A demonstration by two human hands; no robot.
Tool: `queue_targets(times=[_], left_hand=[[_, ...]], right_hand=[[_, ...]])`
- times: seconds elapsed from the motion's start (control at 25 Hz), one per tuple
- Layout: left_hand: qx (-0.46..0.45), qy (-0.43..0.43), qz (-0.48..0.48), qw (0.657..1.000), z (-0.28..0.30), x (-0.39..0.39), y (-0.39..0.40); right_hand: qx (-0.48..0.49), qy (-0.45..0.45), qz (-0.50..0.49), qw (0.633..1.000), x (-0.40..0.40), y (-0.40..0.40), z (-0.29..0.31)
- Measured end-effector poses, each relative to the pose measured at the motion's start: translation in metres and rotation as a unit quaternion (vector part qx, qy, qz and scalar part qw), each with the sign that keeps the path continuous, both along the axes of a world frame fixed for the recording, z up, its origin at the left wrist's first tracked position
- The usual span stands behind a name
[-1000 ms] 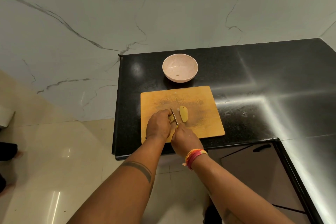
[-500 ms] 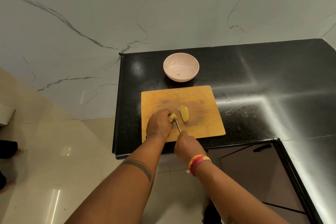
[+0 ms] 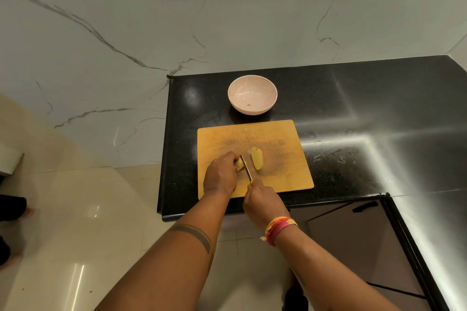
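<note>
Yellow and smooth, a small cut piece of food (image 3: pixel 238 163) is held down on a flat, scratched wooden cutting board (image 3: pixel 278 179), near its front left part. The piece is mostly hidden under the left hand (image 3: pixel 221 175), whose fingers are curled over it. A small knife with a thin metal blade (image 3: pixel 245 168) is set against the right side of this piece, pointing away from the person. The knife's yellow handle is gripped in the right hand (image 3: pixel 262 203), which is closed tight around it. Just past the blade, a second yellow piece (image 3: pixel 257 158) is lying alone; it is long, with rounded ends.

The board is placed on a shiny black stone table (image 3: pixel 366 113). Behind the board, close but not touching, a round pale pink bowl (image 3: pixel 252 94) is seen, smooth inside with a few tiny specks. A bright woven band (image 3: pixel 279 228) is worn on the right wrist. A white marble wall with grey veins (image 3: pixel 126 33) is seen behind the table.
</note>
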State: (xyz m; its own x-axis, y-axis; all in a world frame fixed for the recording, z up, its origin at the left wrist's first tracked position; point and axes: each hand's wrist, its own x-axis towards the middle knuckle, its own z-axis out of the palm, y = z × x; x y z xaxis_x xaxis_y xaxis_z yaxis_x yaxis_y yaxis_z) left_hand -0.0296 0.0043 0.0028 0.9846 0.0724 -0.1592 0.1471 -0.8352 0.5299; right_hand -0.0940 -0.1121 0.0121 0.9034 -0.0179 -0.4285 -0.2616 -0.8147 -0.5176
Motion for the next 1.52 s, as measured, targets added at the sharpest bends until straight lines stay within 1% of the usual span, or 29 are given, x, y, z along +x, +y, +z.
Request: queue_targets(times=[0.2,0.28,0.44,0.52,0.6,0.68,0.8,0.88,1.0,1.12,1.24,1.36,1.52], left_hand=[[-0.033,0.014,0.015,0.999,-0.003,0.001,0.002],[-0.044,0.021,0.021,0.999,-0.003,0.001,0.002],[-0.053,0.025,0.022,0.998,-0.006,0.004,0.002],[-0.040,0.024,0.020,0.999,-0.006,0.004,0.002],[-0.036,0.020,0.026,0.999,-0.003,0.003,0.000],[-0.019,0.014,0.021,0.999,-0.001,0.003,0.000],[-0.002,0.001,0.010,1.000,-0.001,0.003,0.000],[0.001,-0.009,-0.001,1.000,-0.003,0.000,0.001],[0.024,-0.018,-0.011,0.999,-0.006,-0.005,0.001],[0.036,-0.034,-0.011,0.999,-0.007,-0.006,0.002],[0.031,-0.038,0.002,0.999,-0.007,-0.004,0.003],[0.008,-0.036,0.013,0.999,-0.008,-0.002,0.002],[0.010,-0.040,-0.006,0.999,-0.009,-0.001,0.005]], right_hand=[[0.035,0.013,0.008,0.999,0.021,0.008,0.009],[0.030,0.012,0.008,0.999,0.030,0.010,0.011],[0.021,0.018,0.062,0.998,0.043,0.016,0.011],[0.028,0.015,0.069,0.997,0.045,0.016,0.013],[0.012,0.010,0.077,0.997,0.038,0.013,0.015],[-0.027,0.039,0.082,0.996,0.020,0.007,0.006],[-0.035,0.068,0.032,0.997,-0.008,-0.002,-0.007],[-0.029,0.078,0.022,0.996,-0.023,-0.009,-0.011],[-0.006,0.043,0.004,0.999,-0.033,-0.015,-0.007],[0.004,0.013,-0.007,1.000,-0.020,-0.008,-0.002],[0.006,0.012,0.006,1.000,-0.001,0.006,0.006],[0.014,0.018,0.011,1.000,0.014,0.011,0.006],[0.013,0.005,0.046,0.999,0.033,0.017,0.014]])
